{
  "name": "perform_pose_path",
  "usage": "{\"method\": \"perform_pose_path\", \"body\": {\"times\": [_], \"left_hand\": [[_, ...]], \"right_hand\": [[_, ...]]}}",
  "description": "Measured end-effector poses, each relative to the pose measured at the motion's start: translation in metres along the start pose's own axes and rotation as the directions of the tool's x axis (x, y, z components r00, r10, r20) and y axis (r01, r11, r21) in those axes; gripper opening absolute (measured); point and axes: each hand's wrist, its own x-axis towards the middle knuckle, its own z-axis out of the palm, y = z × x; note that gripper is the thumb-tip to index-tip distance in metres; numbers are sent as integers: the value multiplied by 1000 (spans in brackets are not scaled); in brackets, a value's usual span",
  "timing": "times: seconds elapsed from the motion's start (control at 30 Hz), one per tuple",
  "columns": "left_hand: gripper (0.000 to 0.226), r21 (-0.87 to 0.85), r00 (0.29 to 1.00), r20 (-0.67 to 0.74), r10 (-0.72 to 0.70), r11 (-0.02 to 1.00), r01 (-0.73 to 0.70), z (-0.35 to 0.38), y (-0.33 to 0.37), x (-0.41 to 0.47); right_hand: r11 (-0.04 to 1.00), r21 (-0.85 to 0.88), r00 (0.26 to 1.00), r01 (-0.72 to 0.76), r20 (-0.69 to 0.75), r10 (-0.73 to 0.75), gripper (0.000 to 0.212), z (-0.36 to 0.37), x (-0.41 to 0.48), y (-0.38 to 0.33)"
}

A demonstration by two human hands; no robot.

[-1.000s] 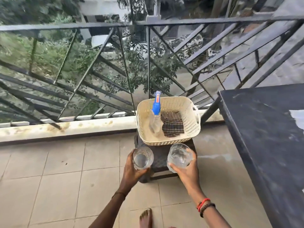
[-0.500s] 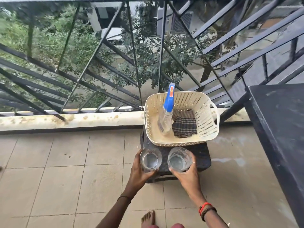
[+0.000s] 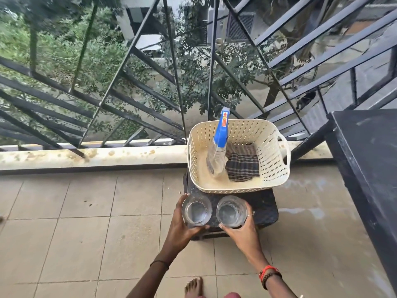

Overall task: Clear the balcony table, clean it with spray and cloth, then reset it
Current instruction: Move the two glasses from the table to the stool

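The left hand (image 3: 180, 226) is wrapped round one clear round glass (image 3: 196, 210). The right hand (image 3: 240, 231) is wrapped round a second clear glass (image 3: 231, 211). Both are low over the front of the small dark plastic stool (image 3: 265, 208), side by side; I cannot tell if they sit on it yet. Best to set them down flat and slowly, away from the edge, then let go. Glass is smooth, hard and slippery. Behind them sits the cream plastic basket (image 3: 277, 160) full of little holes. In it are the clear spray bottle with a blue top (image 3: 217, 155) and a folded dark checked cloth (image 3: 242, 166). The black worktop (image 3: 369, 151) stands at the right.
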Motion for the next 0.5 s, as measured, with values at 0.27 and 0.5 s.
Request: {"method": "perform_pose_path", "body": {"times": [0.27,0.5], "left_hand": [[109,8,1000,17,-5,1000,5,2,-2,2],[110,37,1000,13,10,999,-11,2,-2,3]], "right_hand": [[1000,-2,999,6,41,-6,94,-5,4,3],[1000,6,1000,-26,9,26,97,2,-1,3]]}}
